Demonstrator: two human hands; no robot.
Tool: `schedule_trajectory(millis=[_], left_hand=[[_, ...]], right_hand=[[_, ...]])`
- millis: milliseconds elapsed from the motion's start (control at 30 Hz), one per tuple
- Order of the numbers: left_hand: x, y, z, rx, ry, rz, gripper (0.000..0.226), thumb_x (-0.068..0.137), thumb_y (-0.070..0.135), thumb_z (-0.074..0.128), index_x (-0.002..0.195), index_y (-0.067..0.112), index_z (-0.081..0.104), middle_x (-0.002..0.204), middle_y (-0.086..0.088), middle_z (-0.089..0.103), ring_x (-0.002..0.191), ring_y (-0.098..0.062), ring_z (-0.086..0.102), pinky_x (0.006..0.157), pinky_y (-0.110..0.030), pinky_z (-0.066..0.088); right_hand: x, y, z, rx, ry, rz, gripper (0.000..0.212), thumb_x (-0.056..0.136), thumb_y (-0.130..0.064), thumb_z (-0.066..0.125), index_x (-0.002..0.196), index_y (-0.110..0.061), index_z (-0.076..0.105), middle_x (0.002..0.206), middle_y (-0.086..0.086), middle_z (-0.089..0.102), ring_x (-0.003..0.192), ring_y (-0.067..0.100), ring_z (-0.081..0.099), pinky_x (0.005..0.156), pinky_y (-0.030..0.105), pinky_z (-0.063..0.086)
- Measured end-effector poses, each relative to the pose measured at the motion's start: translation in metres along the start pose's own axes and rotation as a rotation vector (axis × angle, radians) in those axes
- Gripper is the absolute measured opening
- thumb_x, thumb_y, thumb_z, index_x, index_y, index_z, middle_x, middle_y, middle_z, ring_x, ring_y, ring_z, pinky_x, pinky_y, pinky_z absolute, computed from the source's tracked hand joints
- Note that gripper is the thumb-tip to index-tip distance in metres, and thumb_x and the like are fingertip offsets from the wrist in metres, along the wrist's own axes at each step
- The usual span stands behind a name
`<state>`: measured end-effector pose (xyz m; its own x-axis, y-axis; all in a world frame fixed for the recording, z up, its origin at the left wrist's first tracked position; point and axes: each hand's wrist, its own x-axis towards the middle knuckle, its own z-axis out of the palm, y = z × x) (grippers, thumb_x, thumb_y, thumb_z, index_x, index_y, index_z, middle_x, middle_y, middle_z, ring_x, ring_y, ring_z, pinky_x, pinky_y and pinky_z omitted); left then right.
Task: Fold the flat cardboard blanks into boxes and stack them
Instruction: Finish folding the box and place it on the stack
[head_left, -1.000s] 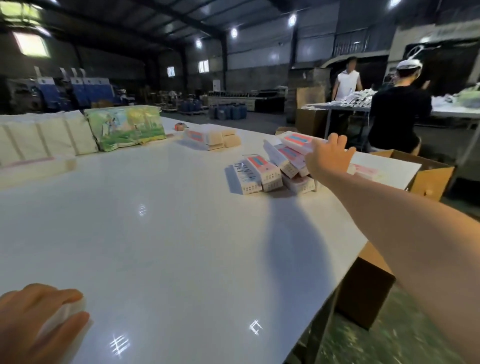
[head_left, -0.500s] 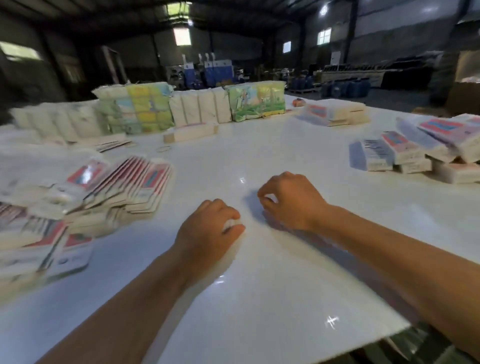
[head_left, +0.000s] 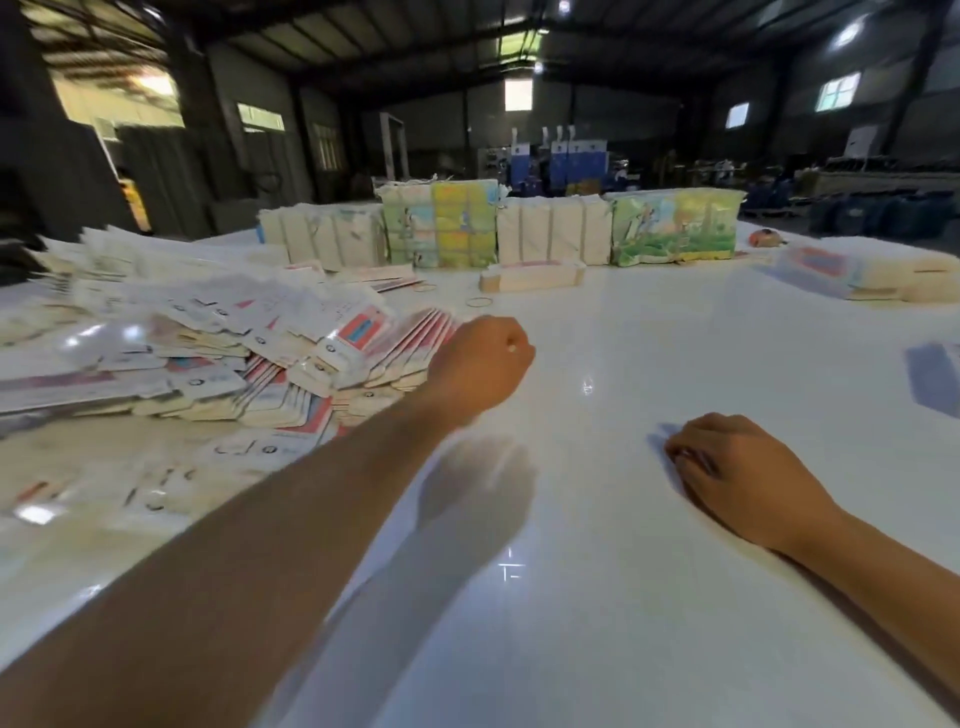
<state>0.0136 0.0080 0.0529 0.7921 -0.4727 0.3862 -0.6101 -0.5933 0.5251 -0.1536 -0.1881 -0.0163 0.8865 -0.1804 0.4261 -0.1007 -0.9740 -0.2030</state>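
Observation:
A big loose heap of flat cardboard blanks (head_left: 218, 358), white with red and blue print, covers the left of the white table (head_left: 597, 597). My left hand (head_left: 480, 366) hangs above the table at the heap's right edge, back toward me, fingers curled out of sight; I cannot see whether it holds a blank. My right hand (head_left: 743, 480) rests on the table at the right, fingers loosely curled with tips on the surface, holding nothing. A blurred folded box (head_left: 935, 376) shows at the right edge.
Wrapped packs (head_left: 519, 234) line the table's far side, with a small banded bundle of blanks (head_left: 532, 275) in front. Rubber bands (head_left: 480, 302) lie near it. Another stack of boxes (head_left: 852, 275) sits at the far right. A dim warehouse lies beyond.
The view has swung left, from the folded boxes to the blank heap. My left hand moved forward and left to the heap's edge. My right hand drew back and settled on the table.

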Motion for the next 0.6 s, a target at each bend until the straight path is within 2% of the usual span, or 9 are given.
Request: schedule_trajectory(millis=[67, 100, 200, 300, 400, 500, 533, 600], left_hand=[[0.030, -0.028, -0.028, 0.169, 0.090, -0.132, 0.024, 0.090, 0.027, 0.048, 0.104, 0.015, 0.064, 0.109, -0.007, 0.063, 0.096, -0.026, 0.058, 0.080, -0.033, 0.047], [0.041, -0.044, -0.038, 0.250, 0.085, -0.221, 0.029, 0.091, 0.028, 0.047, 0.108, 0.011, 0.062, 0.113, -0.012, 0.061, 0.100, -0.030, 0.057, 0.081, -0.037, 0.046], [0.057, -0.084, -0.047, 0.454, -0.066, -0.410, 0.053, 0.094, 0.044, 0.038, 0.127, 0.004, 0.050, 0.131, -0.021, 0.049, 0.119, -0.036, 0.046, 0.097, -0.043, 0.039], [0.055, -0.105, -0.036, 0.372, -0.171, -0.493, 0.066, 0.096, 0.053, 0.033, 0.140, 0.005, 0.037, 0.143, -0.017, 0.040, 0.128, -0.033, 0.040, 0.105, -0.040, 0.031], [0.053, -0.111, -0.027, 0.330, -0.166, -0.539, 0.066, 0.095, 0.055, 0.033, 0.134, 0.004, 0.043, 0.136, -0.018, 0.047, 0.124, -0.032, 0.044, 0.103, -0.040, 0.034], [0.052, -0.110, -0.030, 0.362, -0.101, -0.489, 0.056, 0.098, 0.046, 0.031, 0.132, 0.005, 0.046, 0.131, -0.019, 0.050, 0.115, -0.032, 0.048, 0.094, -0.039, 0.037], [0.052, -0.110, -0.032, 0.413, -0.077, -0.448, 0.049, 0.099, 0.040, 0.031, 0.128, 0.006, 0.049, 0.123, -0.018, 0.054, 0.105, -0.030, 0.051, 0.086, -0.038, 0.038], [0.051, -0.112, -0.037, 0.578, 0.013, -0.396, 0.029, 0.097, 0.027, 0.040, 0.110, 0.007, 0.057, 0.089, -0.010, 0.056, 0.077, -0.023, 0.049, 0.071, -0.034, 0.037]], right_hand=[[0.000, -0.001, 0.000, 0.010, 0.007, 0.006, 0.023, 0.092, -0.018, 0.056, 0.070, -0.015, 0.062, 0.088, 0.005, 0.066, 0.088, 0.031, 0.058, 0.073, 0.033, 0.044], [-0.001, -0.002, 0.000, 0.012, 0.014, 0.009, 0.024, 0.092, -0.018, 0.056, 0.068, -0.015, 0.061, 0.086, 0.006, 0.065, 0.087, 0.032, 0.058, 0.072, 0.034, 0.044], [-0.002, 0.000, -0.001, 0.033, 0.001, 0.011, 0.023, 0.090, -0.016, 0.057, 0.067, -0.016, 0.060, 0.083, 0.004, 0.063, 0.090, 0.030, 0.059, 0.073, 0.034, 0.045], [-0.002, 0.001, -0.001, 0.060, -0.020, 0.008, 0.021, 0.090, -0.014, 0.058, 0.069, -0.019, 0.059, 0.086, 0.003, 0.063, 0.098, 0.027, 0.060, 0.078, 0.036, 0.046], [-0.001, 0.001, -0.001, 0.056, -0.021, 0.013, 0.015, 0.089, -0.012, 0.059, 0.076, -0.014, 0.066, 0.089, 0.003, 0.064, 0.096, 0.027, 0.059, 0.077, 0.034, 0.044], [-0.001, 0.002, 0.000, 0.044, -0.014, 0.026, 0.014, 0.089, -0.011, 0.058, 0.079, -0.012, 0.068, 0.088, 0.003, 0.063, 0.092, 0.026, 0.057, 0.073, 0.029, 0.038], [-0.001, 0.002, 0.000, 0.046, -0.017, 0.028, 0.015, 0.089, -0.011, 0.058, 0.077, -0.012, 0.067, 0.087, 0.002, 0.062, 0.092, 0.026, 0.057, 0.074, 0.030, 0.040], [-0.001, 0.001, 0.000, 0.064, -0.021, 0.029, 0.018, 0.090, -0.012, 0.058, 0.074, -0.014, 0.064, 0.085, 0.001, 0.062, 0.096, 0.026, 0.059, 0.078, 0.034, 0.045]])
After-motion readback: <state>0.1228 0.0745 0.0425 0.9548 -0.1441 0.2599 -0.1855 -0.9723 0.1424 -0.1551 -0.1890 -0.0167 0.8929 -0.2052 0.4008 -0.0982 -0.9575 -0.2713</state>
